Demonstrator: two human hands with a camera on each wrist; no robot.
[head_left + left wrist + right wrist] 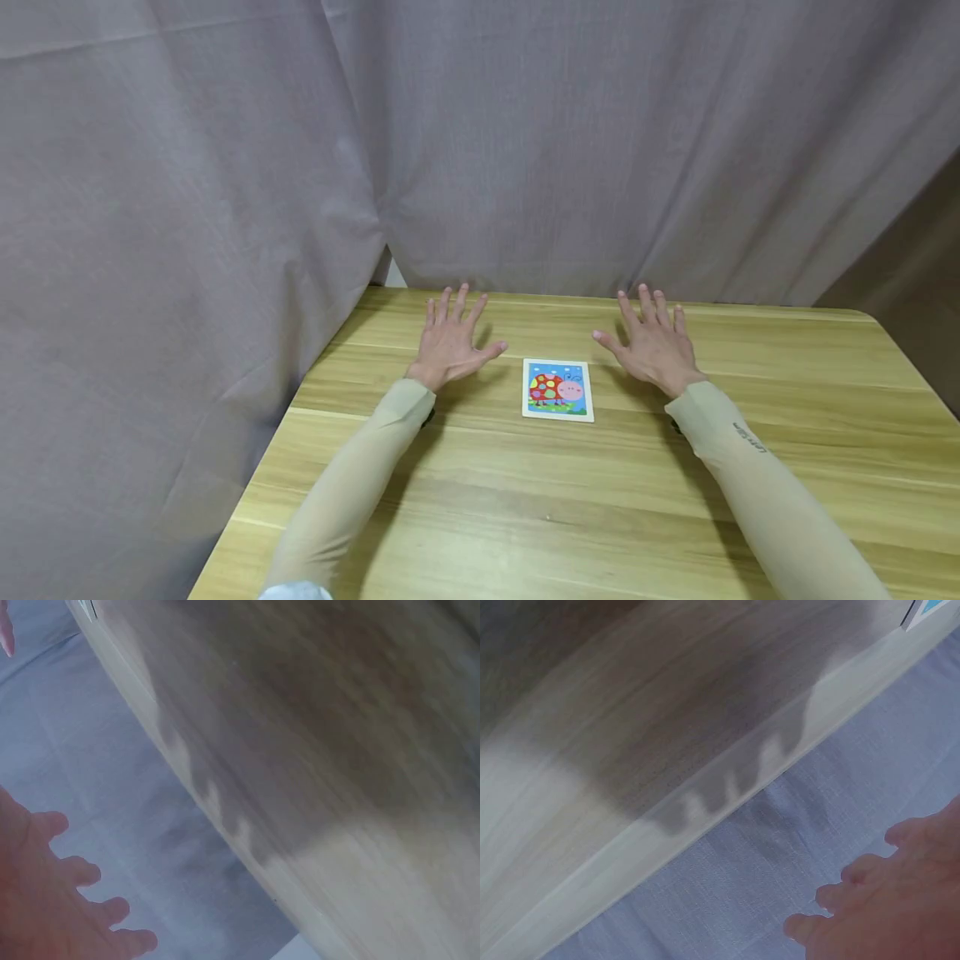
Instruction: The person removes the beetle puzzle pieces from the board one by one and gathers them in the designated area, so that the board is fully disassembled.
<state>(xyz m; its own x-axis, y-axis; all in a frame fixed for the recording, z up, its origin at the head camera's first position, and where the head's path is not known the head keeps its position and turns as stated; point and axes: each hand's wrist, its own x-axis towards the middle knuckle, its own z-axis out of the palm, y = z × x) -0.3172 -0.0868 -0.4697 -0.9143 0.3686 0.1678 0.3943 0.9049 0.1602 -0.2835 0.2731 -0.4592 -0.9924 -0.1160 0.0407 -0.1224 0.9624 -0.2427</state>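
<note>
A small rectangular picture puzzle or card [558, 390] with a white border lies on the wooden table [510, 500]. Its picture is a red ladybug with coloured spots on a blue and green ground. To its left, my left hand [452, 343] is held palm down with fingers spread, holding nothing. My right hand [655, 350] is spread the same way on the card's other side, also holding nothing. Both hands are apart from the card. In the wrist views the left hand [52, 900] and right hand [900, 892] appear raised off the tabletop, casting shadows on it.
Grey curtain cloth [525, 150] hangs behind the table's far edge and down its left side. A darker brown cloth [907, 275] is at the right. Beige sleeves [360, 475] cover both forearms.
</note>
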